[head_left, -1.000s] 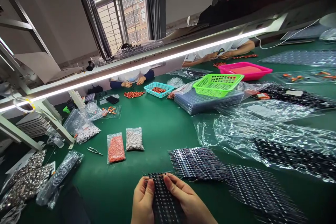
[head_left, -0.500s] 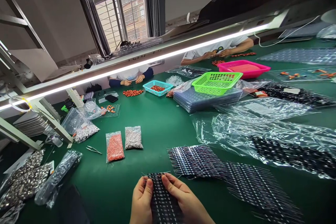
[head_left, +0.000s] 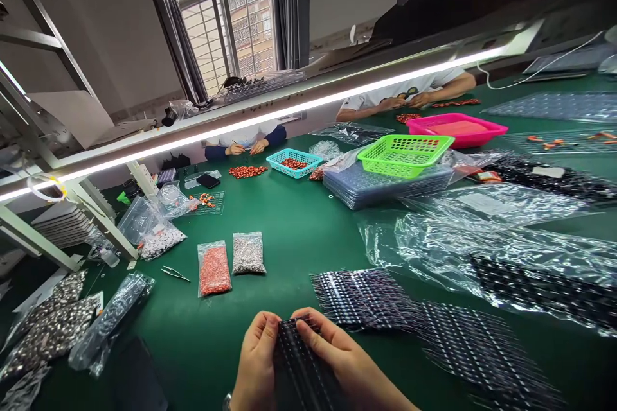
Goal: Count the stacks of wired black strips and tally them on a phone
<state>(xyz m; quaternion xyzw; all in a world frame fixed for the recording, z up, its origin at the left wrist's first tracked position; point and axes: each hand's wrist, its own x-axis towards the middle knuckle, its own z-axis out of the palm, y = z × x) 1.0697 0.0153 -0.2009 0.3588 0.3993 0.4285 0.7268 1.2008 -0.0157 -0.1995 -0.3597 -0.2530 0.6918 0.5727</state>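
Green table: at six o'clock, left hand and right hand pinch the strip by its top; even tension should keep rows straight.

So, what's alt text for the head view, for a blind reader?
A person's left hand and right hand hold a dark strip over a green table. More strips lie at right; beyond are an orange bag and a green basket.
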